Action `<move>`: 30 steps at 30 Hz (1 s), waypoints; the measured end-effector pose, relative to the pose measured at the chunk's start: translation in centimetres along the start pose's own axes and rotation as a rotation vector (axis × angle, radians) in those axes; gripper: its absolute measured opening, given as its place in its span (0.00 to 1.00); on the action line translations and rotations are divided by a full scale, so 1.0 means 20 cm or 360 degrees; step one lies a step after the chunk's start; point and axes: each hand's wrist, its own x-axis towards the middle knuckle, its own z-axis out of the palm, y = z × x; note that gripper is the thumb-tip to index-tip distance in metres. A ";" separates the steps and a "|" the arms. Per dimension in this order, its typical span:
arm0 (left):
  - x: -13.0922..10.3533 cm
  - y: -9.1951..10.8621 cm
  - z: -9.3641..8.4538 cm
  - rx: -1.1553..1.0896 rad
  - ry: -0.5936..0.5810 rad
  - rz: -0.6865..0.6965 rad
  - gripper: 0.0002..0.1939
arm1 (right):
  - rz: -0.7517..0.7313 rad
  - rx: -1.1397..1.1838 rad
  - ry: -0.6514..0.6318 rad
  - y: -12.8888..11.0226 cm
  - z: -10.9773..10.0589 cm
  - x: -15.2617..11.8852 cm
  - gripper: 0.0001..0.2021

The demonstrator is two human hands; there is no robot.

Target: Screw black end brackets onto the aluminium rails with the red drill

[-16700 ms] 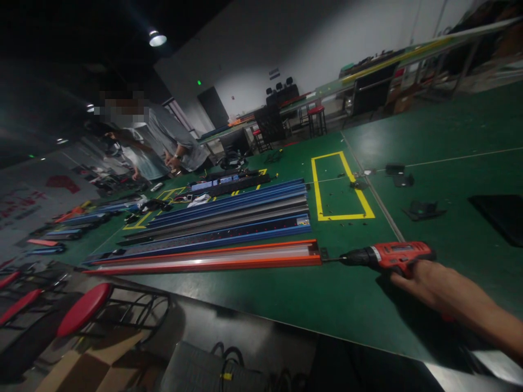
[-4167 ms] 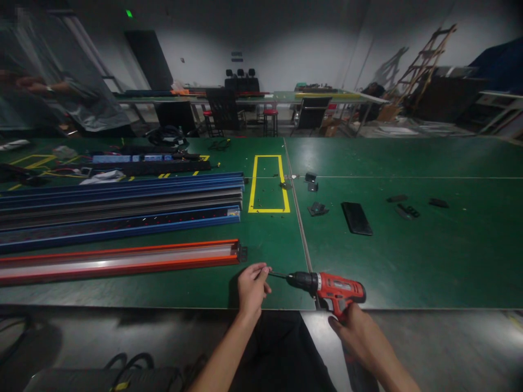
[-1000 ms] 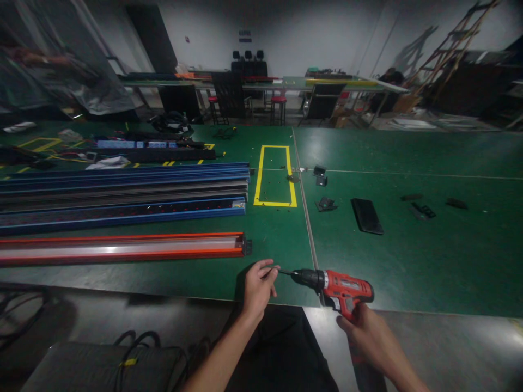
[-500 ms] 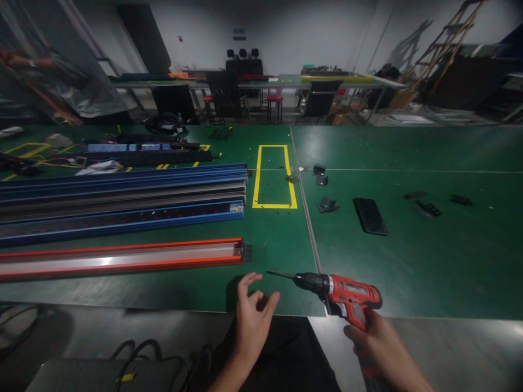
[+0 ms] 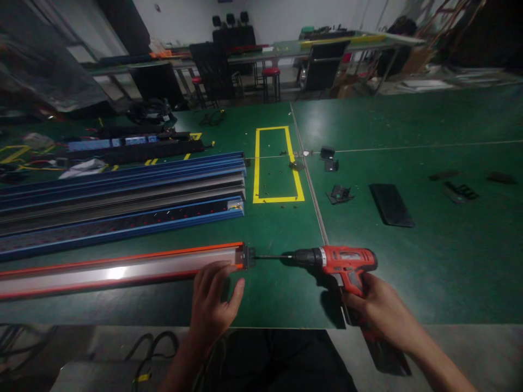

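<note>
A red and black cordless drill [image 5: 347,258] is level in my right hand [image 5: 378,305], whose fingers wrap its grip. Its long bit points left, and the tip is at the black end cap [image 5: 248,256] of an orange-edged metal rail [image 5: 163,267]; contact cannot be told for sure. Near that same end, my left hand [image 5: 214,302] rests its fingertips at the rail's front edge. Its thumb stands apart, and it grips nothing.
Blue and grey rails [image 5: 183,196] lie behind the orange one. A black phone-like slab [image 5: 391,204] and black brackets [image 5: 340,194] are on the right. Small screws lie around a yellow tape rectangle [image 5: 256,163]. Cables hang below the front edge. A person stands far left.
My left hand has moved left onto the orange rail's end. The drill has shifted left and its bit has come up to the end cap. The view has tilted down.
</note>
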 end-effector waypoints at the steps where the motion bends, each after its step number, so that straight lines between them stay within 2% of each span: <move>1: 0.02 -0.02 0.00 0.0022 -0.0032 0.0010 0.15 | -0.0003 0.0001 -0.0032 -0.03 0.00 0.02 0.10; 5: 0.05 -0.09 0.04 0.0093 -0.0099 -0.0017 0.16 | -0.0018 -0.0084 -0.0055 -0.14 0.01 0.11 0.11; 9: 0.05 -0.11 0.08 0.0139 -0.0155 -0.0073 0.19 | -0.0043 -0.0192 -0.0049 -0.19 0.01 0.17 0.10; 18: 0.07 -0.11 0.12 0.0273 -0.0186 -0.0118 0.18 | -0.0031 -0.0265 -0.0110 -0.21 0.02 0.25 0.10; 23: 0.06 -0.10 0.13 0.0302 -0.0183 -0.0098 0.17 | -0.0010 -0.0223 -0.0180 -0.22 0.01 0.26 0.10; 30: 0.07 -0.09 0.13 0.0277 -0.0205 -0.0146 0.16 | -0.0034 -0.0200 -0.0180 -0.23 0.02 0.27 0.11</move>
